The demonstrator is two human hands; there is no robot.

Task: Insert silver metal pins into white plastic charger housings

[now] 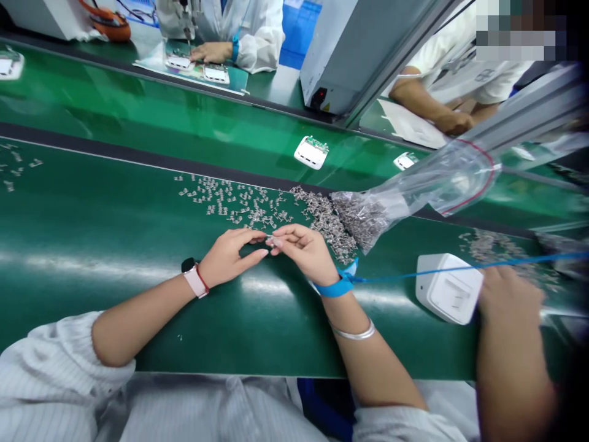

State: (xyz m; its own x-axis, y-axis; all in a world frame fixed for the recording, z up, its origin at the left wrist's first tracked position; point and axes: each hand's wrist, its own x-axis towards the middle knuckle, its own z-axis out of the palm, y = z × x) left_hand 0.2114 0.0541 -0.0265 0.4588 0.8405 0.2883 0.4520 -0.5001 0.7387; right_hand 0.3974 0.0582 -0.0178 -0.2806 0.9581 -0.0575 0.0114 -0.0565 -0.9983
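My left hand [230, 255], with a watch at its wrist, reaches in from the left, its thumb and fingers closed toward a small metal part [270, 240]. My right hand [304, 248], wearing a blue wrist strap [337, 287], pinches that part from the other side. The fingertips of both hands meet there and partly hide it. Just beyond them, small metal parts [221, 195] lie scattered on the green table [221, 344]. A denser pile [324, 218] of them sits beside an open clear plastic bag [363, 215] filled with more.
A white plug-in housing [448, 288] stands at the right, beside another person's arm [510, 331]. White housings with circuit boards [311, 152] lie on the green strip behind a dark rail [138, 158]. Across it, a person's hand [214, 52] touches a board.
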